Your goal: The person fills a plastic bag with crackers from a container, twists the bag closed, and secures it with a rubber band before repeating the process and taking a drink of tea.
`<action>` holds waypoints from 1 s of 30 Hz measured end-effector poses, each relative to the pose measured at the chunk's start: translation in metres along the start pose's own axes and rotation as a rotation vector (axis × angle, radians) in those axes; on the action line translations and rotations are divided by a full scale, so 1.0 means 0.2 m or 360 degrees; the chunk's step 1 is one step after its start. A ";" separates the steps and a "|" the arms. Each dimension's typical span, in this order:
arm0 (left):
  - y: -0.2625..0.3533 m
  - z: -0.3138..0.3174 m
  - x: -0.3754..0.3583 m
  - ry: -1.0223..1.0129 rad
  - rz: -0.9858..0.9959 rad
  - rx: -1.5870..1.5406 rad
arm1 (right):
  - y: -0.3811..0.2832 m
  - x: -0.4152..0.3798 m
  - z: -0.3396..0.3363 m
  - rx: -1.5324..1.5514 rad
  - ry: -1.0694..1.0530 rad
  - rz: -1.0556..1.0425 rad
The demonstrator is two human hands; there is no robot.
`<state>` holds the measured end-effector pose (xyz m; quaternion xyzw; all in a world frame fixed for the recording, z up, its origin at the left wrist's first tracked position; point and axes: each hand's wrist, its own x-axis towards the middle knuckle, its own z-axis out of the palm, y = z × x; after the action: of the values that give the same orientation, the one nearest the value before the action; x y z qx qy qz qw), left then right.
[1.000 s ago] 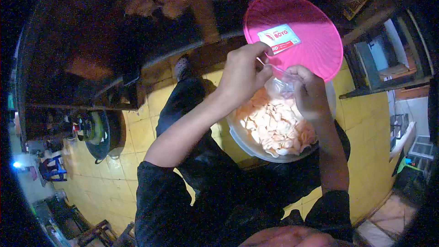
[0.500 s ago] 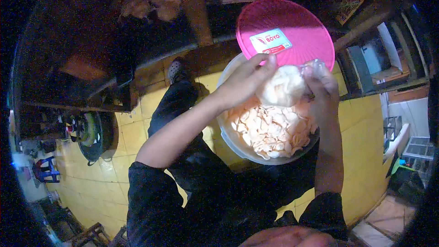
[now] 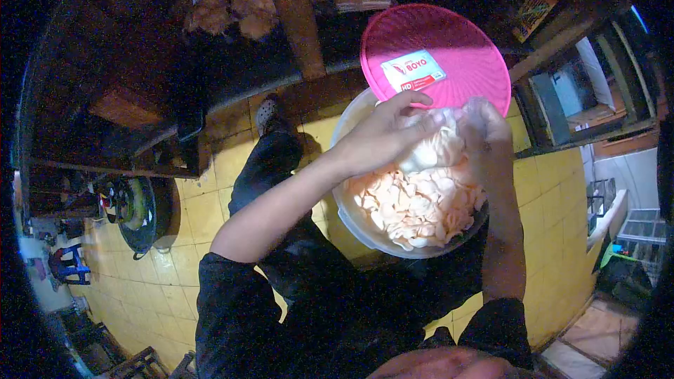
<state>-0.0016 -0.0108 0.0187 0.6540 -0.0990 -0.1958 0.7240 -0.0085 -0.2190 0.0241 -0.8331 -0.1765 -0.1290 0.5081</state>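
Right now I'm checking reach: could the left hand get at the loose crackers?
Probably yes: the loose crackers lie uncovered in the tub, close to the left hand, though its grip is busy with the bag.

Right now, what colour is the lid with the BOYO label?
The lid is pink; head view shows it.

Yellow tiled floor (image 3: 193, 217) around the cracker tub (image 3: 372, 241), a dark pan (image 3: 160, 207) on the tiles
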 end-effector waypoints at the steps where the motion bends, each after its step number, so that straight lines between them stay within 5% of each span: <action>1: 0.01 -0.01 0.00 0.0014 0.0175 0.0459 | -0.04 0.01 -0.03 0.0038 -0.0034 0.0226; 2: 0.01 -0.02 -0.01 0.0030 0.0349 0.0917 | -0.07 0.01 -0.04 0.0078 -0.0068 0.0453; 6: -0.04 0.06 -0.01 -0.0047 0.0871 0.0957 | -0.12 -0.03 0.04 0.0506 -0.0248 0.0625; 9: -0.08 0.04 -0.02 -0.0267 0.0544 0.1017 | -0.11 -0.02 0.04 0.0601 -0.0397 0.0701; 12: -0.04 0.02 -0.04 -0.0290 0.0474 0.0966 | -0.04 0.01 -0.02 0.0500 -0.0138 0.0449; 15: -0.04 -0.03 -0.04 -0.0233 0.0378 0.0911 | 0.00 0.04 -0.14 0.0742 0.0000 0.0703; 18: -0.01 -0.05 -0.06 -0.0131 0.0456 0.0931 | 0.04 0.07 -0.20 0.1111 0.0424 0.0386; 22: 0.00 -0.03 -0.06 -0.0061 0.0497 0.0920 | 0.03 0.03 -0.12 0.0533 0.0058 0.0083; 24: -0.01 -0.02 -0.06 -0.0113 0.0450 0.0778 | -0.07 0.03 -0.05 0.0115 -0.0393 -0.0214; 28: 0.06 -0.02 -0.09 -0.0221 0.0236 0.0577 | 0.00 0.01 -0.07 0.0123 -0.0515 -0.0117; 30: 0.03 -0.05 -0.07 -0.0198 0.0426 0.0693 | 0.05 0.02 -0.10 0.0637 -0.0125 0.0258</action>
<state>-0.0088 0.0042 0.0245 0.7622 -0.2689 -0.1121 0.5781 -0.0016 -0.2402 0.0274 -0.7315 -0.1505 -0.0176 0.6648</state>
